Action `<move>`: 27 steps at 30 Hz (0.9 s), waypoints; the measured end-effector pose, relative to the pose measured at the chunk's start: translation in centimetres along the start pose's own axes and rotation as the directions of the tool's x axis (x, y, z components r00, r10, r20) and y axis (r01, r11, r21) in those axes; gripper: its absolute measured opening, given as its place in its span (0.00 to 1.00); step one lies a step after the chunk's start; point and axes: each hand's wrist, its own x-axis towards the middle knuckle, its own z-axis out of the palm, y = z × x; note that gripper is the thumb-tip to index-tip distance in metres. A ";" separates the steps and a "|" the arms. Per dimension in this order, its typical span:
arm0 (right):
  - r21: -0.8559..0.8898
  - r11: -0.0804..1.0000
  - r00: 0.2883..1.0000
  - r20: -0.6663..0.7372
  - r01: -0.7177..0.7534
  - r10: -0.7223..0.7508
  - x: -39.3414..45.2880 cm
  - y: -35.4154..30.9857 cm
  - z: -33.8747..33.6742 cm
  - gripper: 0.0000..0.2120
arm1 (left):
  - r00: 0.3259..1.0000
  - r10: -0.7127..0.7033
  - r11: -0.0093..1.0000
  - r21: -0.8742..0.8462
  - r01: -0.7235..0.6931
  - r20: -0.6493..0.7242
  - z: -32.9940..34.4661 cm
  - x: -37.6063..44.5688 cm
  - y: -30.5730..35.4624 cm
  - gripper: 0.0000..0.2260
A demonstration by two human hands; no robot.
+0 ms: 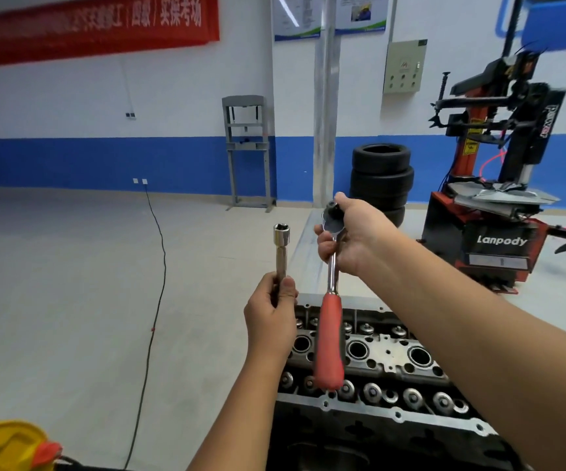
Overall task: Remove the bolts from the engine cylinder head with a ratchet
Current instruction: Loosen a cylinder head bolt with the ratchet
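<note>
While the cylinder head point(386, 355) sits untouched below, both hands are up getting the tool together.
Left of the head, left hand point(269, 317) pinches a long socket extension point(279, 253); above it, right hand point(356, 232) grips the ratchet point(330, 300) by its head. Steel, stiff, hefty, so I'd hold the red handle. Right of the head, a tire changer point(499, 212) reads "Lanpody".

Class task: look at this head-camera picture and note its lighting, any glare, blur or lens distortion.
Head view: bright, even indoor light; glare glints on the ratchet head gripped by the right hand and on the socket extension in the left hand; wide-angle bending curves the floor line; the tyre changer looks softly blurred.
</note>
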 end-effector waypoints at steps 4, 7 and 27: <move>-0.490 0.758 0.867 -0.007 0.431 -0.498 0.2 -0.1 0.9 0.20 | 1.000 0.001 1.000 0.000 -0.001 -0.006 0.1 -0.1 -0.1 0.08; -0.642 0.520 0.748 0.131 0.564 -0.650 0.3 0.2 1.9 0.29 | 1.000 0.000 1.000 -0.017 0.000 -0.003 0.0 -0.2 -0.3 0.08; -0.684 0.103 0.567 0.501 0.723 -0.654 -0.4 2.8 3.1 0.16 | 1.000 0.010 1.000 -0.015 -0.010 -0.005 0.0 0.1 -0.4 0.09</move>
